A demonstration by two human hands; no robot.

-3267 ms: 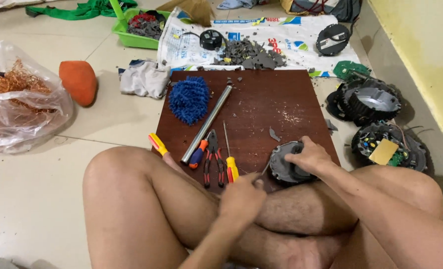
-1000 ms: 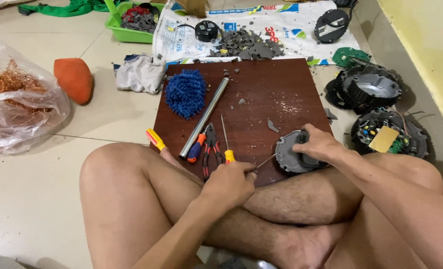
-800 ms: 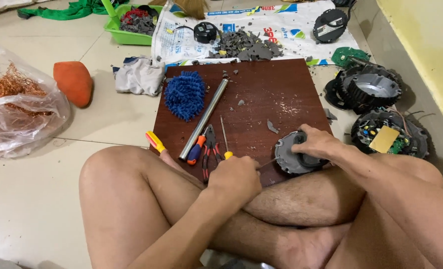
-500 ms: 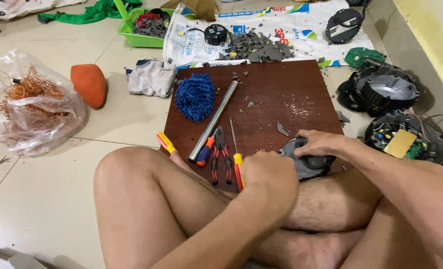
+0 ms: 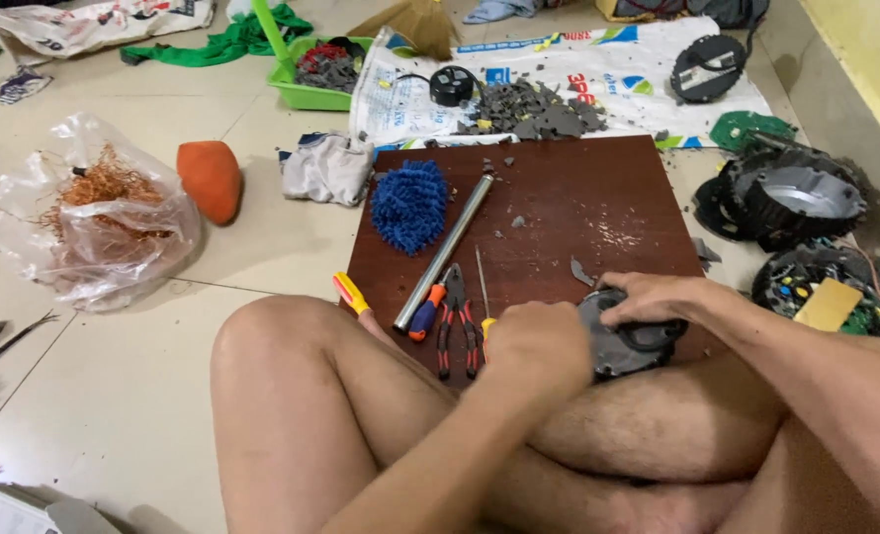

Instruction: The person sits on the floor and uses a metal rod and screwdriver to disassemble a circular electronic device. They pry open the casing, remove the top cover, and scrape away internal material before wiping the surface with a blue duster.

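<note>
Head view, person seated cross-legged at a dark red-brown wooden board (image 5: 598, 213) on a tiled floor; the right hand (image 5: 648, 297) lies curled over the top of a round dark grey metal motor housing (image 5: 630, 341), fingers wrapped on its upper rim, pressing it at the board's near right edge against the leg. The left hand (image 5: 539, 346) is closed in a fist just beside the housing's left side; what it pinches cannot be told, though a second ago a thin screwdriver shaft pointed from this hand toward the housing, and now the fist has closed in against the casing with the shaft hidden; judged, the tool tip is now engaged at the housing's edge, prying or unscrewing. Beside the fist lie a yellow-handled thin screwdriver (image 5: 482, 292), red-handled pliers (image 5: 456, 321) and a long steel tube (image 5: 444, 252); a blue fluffy mop-head cloth (image 5: 407, 205) rests at the board's far left; grey broken fragments (image 5: 534, 107) sit on a printed white sack beyond.
</note>
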